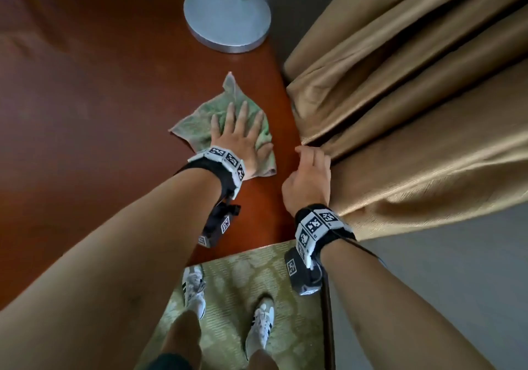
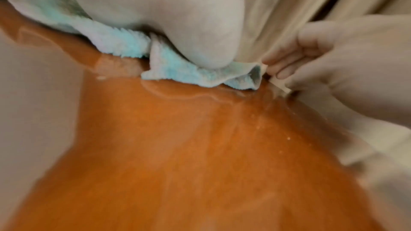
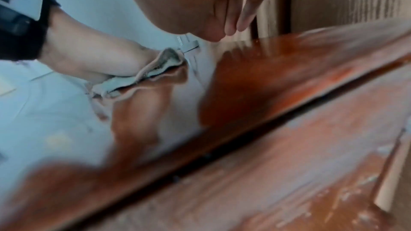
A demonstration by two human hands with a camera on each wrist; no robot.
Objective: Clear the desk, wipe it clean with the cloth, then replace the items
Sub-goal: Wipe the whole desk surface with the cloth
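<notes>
Your green cloth point(image 1: 228, 118) lies at centre frame on the red-brown counter point(image 1: 85, 98), near its right edge. Your left hand point(image 1: 240, 138) presses it flat, fingers straight and spread, likely for wiping pressure. Just right of it, your right hand point(image 1: 310, 175) curls its fingers into the tan curtain point(image 1: 414, 98), seemingly holding it off the edge. A grey lamp base point(image 1: 227, 15) stands top centre; green patterned carpet point(image 1: 257, 284) lies below

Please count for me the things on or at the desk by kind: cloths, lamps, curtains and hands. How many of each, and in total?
Cloth: 1, under the left hand
Lamp: 1, on the desk
Curtain: 1, touched by the right hand
Hands: 2
Total: 5
</notes>
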